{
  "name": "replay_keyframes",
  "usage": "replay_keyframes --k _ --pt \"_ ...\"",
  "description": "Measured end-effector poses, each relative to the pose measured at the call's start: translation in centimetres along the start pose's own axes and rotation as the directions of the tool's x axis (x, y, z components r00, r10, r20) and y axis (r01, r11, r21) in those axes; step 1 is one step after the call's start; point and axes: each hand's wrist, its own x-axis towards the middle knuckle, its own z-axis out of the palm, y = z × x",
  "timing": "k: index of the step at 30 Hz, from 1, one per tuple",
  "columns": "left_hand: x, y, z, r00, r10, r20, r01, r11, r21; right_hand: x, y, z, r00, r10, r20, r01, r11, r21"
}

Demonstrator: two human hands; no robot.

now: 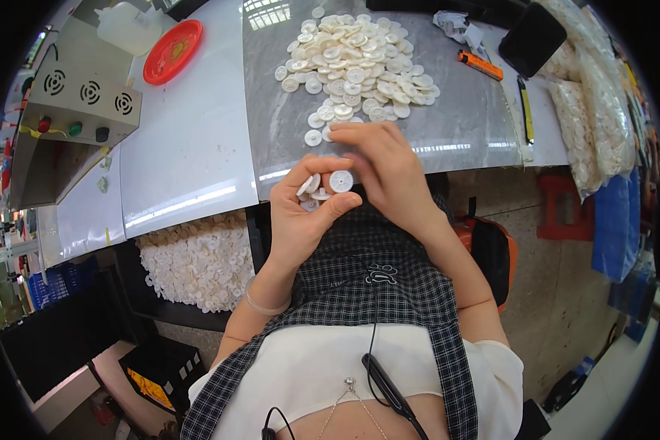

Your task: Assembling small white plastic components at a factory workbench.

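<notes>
Near the table's front edge my left hand [301,213] is closed round several small white plastic gears [309,185]. One gear [341,181] stands facing up between its thumb and index finger. Beside it, to the right, my right hand [381,158] has its fingers stretched over the table edge, the fingertips by a loose gear [326,134]. Its thumb side is partly hidden behind the other fingers, close to the left hand. A large heap of the same gears [359,66] spreads beyond both hands on the grey mat [462,110].
At left stand a metal box with buttons [73,110], a red plate [172,51] and a white jug [128,28]. A bin of small white parts [194,264] sits below the table. To the right lie an orange marker [480,64], a yellow cutter [526,110] and bagged white parts [576,132].
</notes>
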Motion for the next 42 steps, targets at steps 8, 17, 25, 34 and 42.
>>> replay_keyframes --k 8,17,25,34,42 --pt "-0.2 -0.1 -0.3 1.000 -0.009 0.020 0.009 1.000 0.005 -0.5 0.3 0.2 0.997 -0.064 0.035 0.069 0.984 -0.163" --pt "0.1 -0.1 0.1 0.997 -0.069 0.017 0.071 0.946 -0.316 -2.1 0.1 -0.9 0.992 -0.113 0.048 0.118 0.986 -0.114" --pt "-0.1 -0.5 0.3 0.999 -0.046 0.014 0.048 0.980 -0.194 -2.8 -1.0 -1.0 0.932 0.354 -0.080 -0.316 0.899 0.304" --pt "0.0 -0.4 0.8 0.997 -0.050 0.066 0.053 0.998 -0.046 -1.7 -2.6 -1.8 0.926 0.374 -0.048 -0.332 0.870 0.365" --pt "-0.1 -0.1 0.5 0.986 -0.125 0.114 0.147 0.965 -0.219 -0.5 -0.4 -0.8 0.964 0.219 -0.148 -0.190 0.963 0.191"
